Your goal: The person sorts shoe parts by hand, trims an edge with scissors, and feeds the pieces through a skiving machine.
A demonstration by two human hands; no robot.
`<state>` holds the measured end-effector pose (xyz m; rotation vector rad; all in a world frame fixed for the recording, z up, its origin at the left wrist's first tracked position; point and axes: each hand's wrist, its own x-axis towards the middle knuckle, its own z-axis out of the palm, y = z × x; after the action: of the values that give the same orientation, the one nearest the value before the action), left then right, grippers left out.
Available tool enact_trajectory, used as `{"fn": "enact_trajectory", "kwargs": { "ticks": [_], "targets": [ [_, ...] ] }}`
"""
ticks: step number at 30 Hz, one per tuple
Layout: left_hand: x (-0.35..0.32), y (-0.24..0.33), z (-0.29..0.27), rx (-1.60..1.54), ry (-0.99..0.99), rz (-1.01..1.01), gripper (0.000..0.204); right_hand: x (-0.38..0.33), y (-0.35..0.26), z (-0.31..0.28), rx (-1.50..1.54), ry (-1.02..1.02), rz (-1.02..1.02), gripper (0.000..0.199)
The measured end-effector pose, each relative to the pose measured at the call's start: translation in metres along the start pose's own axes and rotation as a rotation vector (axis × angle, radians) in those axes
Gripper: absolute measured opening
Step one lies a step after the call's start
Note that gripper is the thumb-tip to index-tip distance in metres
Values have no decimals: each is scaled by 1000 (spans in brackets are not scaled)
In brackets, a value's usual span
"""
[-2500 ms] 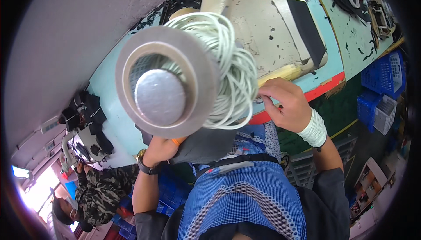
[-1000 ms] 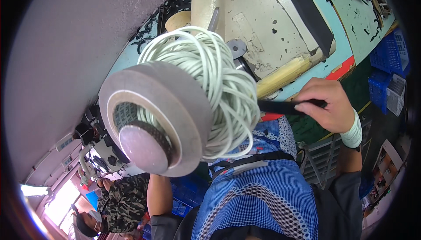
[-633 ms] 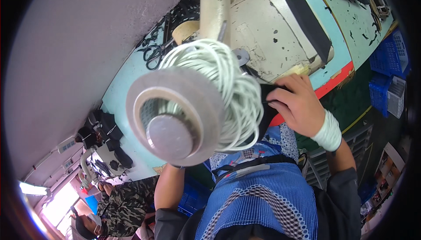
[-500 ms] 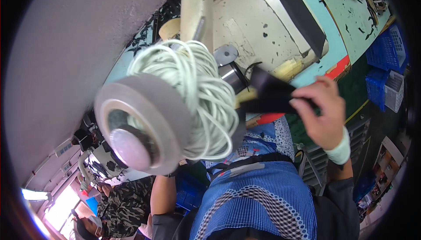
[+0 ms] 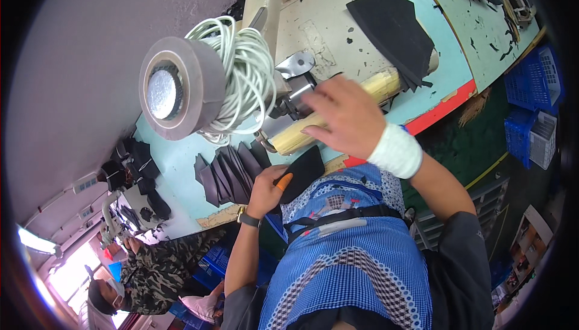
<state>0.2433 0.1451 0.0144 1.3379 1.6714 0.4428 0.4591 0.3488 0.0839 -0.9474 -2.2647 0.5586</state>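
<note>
My left hand point(image 5: 268, 190), with an orange cover on one finger, grips a flat black piece point(image 5: 306, 170) at the table's front edge. Close by on its left, several dark flat pieces point(image 5: 226, 176) lie fanned out on the pale blue tabletop. My right hand point(image 5: 350, 116), a white band at its wrist, hovers over the yellowed front bar point(image 5: 295, 139) of a cream machine point(image 5: 329, 19). Its fingers are spread and nothing shows in them; the fingertips come near the metal parts point(image 5: 300, 92). Farther back, overlapping black pieces point(image 5: 392, 34) rest on the machine's top.
A grey ring-shaped roll point(image 5: 202, 88) and a bundle of white cord point(image 5: 244, 70) stand high in front of the machine. Blue crates point(image 5: 534, 79) are at the right. Another person in a camouflage top point(image 5: 163, 279) sits at the lower left. Black scraps litter the far table.
My right hand has let go of a black piece and moved left to the machine's front. More black pieces show on the machine top. My left hand has come into view; the view has shifted.
</note>
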Motion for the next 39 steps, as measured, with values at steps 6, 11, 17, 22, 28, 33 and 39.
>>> {"fn": "enact_trajectory", "kwargs": {
  "ticks": [6,11,17,22,28,33,39],
  "targets": [
    [-4,84,-66,-263,-193,-123,17,1,4,10,-143,-203,-80,10],
    [22,71,-103,-514,-136,-323,12,1,25,-65,377,-545,198,10],
    [50,51,-114,-182,-197,-99,18,5,22,-35,388,-309,251,23],
    [88,81,-86,-2,-325,-364,22,7,8,-26,33,-229,126,29],
    [69,30,-117,-118,-69,-100,21,-6,-21,-96,-257,274,349,14],
    [137,-19,-115,270,190,75,22,-10,10,-58,-244,71,217,11],
    [172,-33,-108,476,295,94,23,-58,-20,-32,14,-3,310,8]
  ]
}}
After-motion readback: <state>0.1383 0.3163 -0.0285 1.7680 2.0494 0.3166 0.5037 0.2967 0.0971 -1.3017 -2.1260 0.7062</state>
